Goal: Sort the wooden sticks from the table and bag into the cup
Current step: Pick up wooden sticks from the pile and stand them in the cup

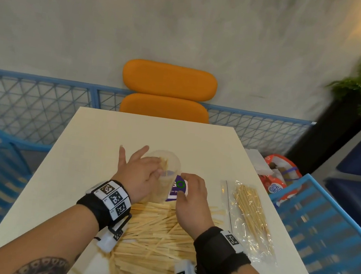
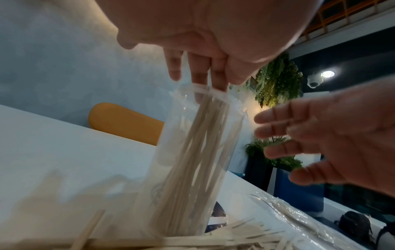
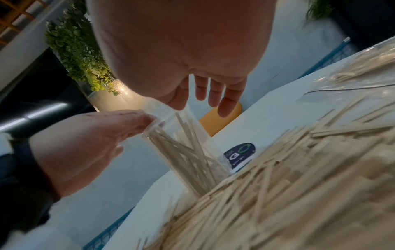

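While a pile of sticks (image 1: 154, 231) lies nearest, the cup (image 1: 166, 176) stands just beyond it with sticks inside. At the cup's rim the left hand (image 1: 136, 172) rests with fingers straight, and the right hand (image 1: 192, 197) hovers open just right of the cup. Further right of the cup lies the bag (image 1: 249, 216) of sticks.
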`<action>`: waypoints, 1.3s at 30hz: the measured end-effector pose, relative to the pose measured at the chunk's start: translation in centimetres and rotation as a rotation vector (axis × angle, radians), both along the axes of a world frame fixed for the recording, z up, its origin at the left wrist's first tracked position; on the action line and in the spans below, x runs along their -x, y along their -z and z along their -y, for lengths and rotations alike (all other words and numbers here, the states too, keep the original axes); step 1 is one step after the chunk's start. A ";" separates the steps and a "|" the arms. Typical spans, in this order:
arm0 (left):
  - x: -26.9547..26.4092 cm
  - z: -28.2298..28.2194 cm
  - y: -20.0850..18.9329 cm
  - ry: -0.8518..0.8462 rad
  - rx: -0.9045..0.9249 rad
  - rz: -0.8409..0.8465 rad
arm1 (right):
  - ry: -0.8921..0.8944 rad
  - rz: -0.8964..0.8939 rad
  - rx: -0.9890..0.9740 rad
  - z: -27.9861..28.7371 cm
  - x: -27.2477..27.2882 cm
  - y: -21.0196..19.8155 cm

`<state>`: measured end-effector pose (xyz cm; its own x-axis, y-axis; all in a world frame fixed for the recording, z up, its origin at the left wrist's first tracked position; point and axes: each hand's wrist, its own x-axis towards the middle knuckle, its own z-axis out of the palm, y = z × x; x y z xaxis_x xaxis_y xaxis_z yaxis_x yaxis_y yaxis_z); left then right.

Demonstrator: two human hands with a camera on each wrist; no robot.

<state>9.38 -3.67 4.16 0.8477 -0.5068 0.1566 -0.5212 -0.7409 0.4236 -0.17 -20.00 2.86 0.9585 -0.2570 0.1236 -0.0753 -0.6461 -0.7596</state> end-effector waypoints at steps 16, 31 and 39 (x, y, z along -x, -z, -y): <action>7.8 -7.6 4.3 -0.258 0.330 -0.339 | -0.562 -0.375 0.806 -3.7 5.7 3.6; 9.7 -9.3 4.2 -0.362 0.511 -0.403 | -0.328 -0.208 0.548 -2.5 3.7 0.7; 10.3 -2.5 2.1 -0.022 0.586 -0.592 | -0.137 -0.150 -0.300 -3.2 3.4 -4.0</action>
<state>-0.88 -1.19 2.05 0.8818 -0.4641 -0.0844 -0.0792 -0.3221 0.9434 -3.58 -16.81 6.84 0.9883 -0.1282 -0.0823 -0.1282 -0.4077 -0.9041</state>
